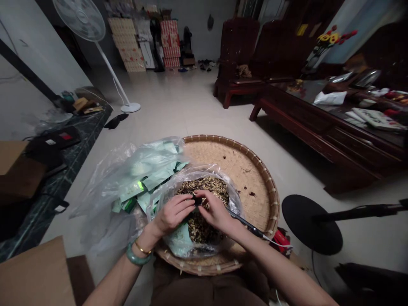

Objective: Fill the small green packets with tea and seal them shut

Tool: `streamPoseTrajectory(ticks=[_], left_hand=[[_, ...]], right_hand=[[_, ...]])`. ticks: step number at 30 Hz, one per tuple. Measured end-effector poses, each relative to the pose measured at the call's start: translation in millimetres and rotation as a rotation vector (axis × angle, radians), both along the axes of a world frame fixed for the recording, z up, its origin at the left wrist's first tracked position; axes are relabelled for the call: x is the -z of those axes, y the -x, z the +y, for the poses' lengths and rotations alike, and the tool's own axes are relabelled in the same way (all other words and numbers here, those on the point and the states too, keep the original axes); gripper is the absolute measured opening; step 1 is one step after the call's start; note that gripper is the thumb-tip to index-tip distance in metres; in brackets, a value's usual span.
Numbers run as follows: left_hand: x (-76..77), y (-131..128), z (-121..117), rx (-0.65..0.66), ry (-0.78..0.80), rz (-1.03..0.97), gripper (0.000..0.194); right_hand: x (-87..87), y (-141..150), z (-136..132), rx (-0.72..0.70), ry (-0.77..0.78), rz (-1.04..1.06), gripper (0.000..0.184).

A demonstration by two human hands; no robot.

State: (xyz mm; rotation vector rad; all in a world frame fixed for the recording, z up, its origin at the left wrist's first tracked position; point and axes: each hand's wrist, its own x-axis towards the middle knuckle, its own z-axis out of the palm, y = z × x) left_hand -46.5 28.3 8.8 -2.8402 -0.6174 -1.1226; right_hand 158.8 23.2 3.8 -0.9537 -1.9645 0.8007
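My left hand (pixel 172 212) and my right hand (pixel 215 210) meet over a clear plastic bag (pixel 232 199) filled with dried brown-and-pale plant bits (pixel 210 185). Both hands pinch a small dark piece (pixel 197 199) between their fingertips. The bag rests in a round woven bamboo tray (pixel 255 170) on my lap. A jade bangle and a thin gold bracelet (pixel 138 253) sit on my left wrist. A second clear bag (pixel 127 178) of pale green packets lies on the tray's left side.
A dark long-handled tool (pixel 245 224) lies across the tray's right rim. A black round stand base (pixel 310 223) sits on the floor at right. A dark wooden table (pixel 334 123) stands further right, a standing fan (pixel 89 25) far left, cardboard (pixel 35 276) near left.
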Motion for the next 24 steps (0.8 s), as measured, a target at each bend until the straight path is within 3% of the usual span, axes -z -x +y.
streamPoseTrajectory(ticks=[4,8,11,13,17,20,22,24], left_hand=[[-6.2,-0.1,2.8,-0.099,0.052,0.056,0.014],[-10.2,-0.2,4.4,-0.146,0.098,0.047,0.012],[-14.8,3.0,7.7,-0.140,0.175,0.007,0.014],[-19.8,6.7,10.8,-0.137,0.273,-0.001,0.024],[-26.3,10.1,16.5,-0.092,0.641,-0.080,0.049],[-22.5,5.8,19.6,-0.085,1.030,-0.219,0.077],[-18.0,1.3,20.3,-0.102,1.255,-0.250,0.072],[-14.1,-3.2,19.2,-0.104,1.437,-0.250,0.053]], right_hand=[[-2.2,1.5,-3.0,0.027,-0.086,0.006,0.032],[-6.9,2.9,-1.4,0.049,-0.215,-0.207,0.016],[-12.8,0.8,5.8,0.021,-0.210,-0.338,0.009],[-19.6,-2.3,12.4,-0.061,-0.154,-0.317,0.011],[-37.6,-9.4,23.7,-0.215,-0.054,-0.193,0.011],[-48.3,-14.9,27.9,-0.180,-0.003,-0.153,0.010],[-53.1,-20.4,30.1,-0.149,0.018,-0.145,0.009],[-57.2,-27.5,32.9,-0.177,0.008,-0.160,0.008]])
